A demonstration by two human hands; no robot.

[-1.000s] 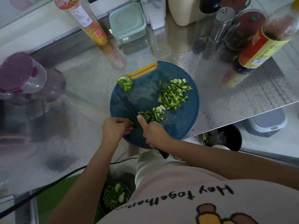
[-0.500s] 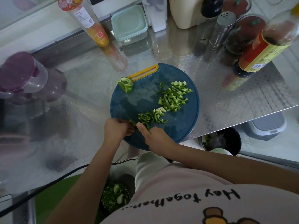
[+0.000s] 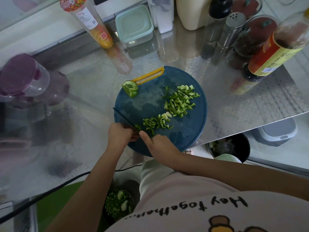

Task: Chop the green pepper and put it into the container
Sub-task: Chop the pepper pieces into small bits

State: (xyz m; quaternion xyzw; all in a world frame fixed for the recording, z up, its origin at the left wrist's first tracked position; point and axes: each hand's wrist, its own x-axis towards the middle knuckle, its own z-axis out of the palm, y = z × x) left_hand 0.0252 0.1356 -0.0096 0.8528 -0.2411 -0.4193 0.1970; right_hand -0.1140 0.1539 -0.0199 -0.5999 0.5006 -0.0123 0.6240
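My right hand [image 3: 160, 144] grips the knife [image 3: 124, 120], blade angled toward the frame's upper left; my left hand [image 3: 120, 134] pinches the last pepper piece [image 3: 137, 127] just left of it.

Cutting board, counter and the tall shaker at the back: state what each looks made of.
Cutting board: looks like matte blue plastic, scuffed pale, with a yellow handle insert.
Counter: seems to be sheet metal, glossy and fine-textured; it mirrors the bottles.
Shaker: probably brushed steel, silvery with a perforated cap.
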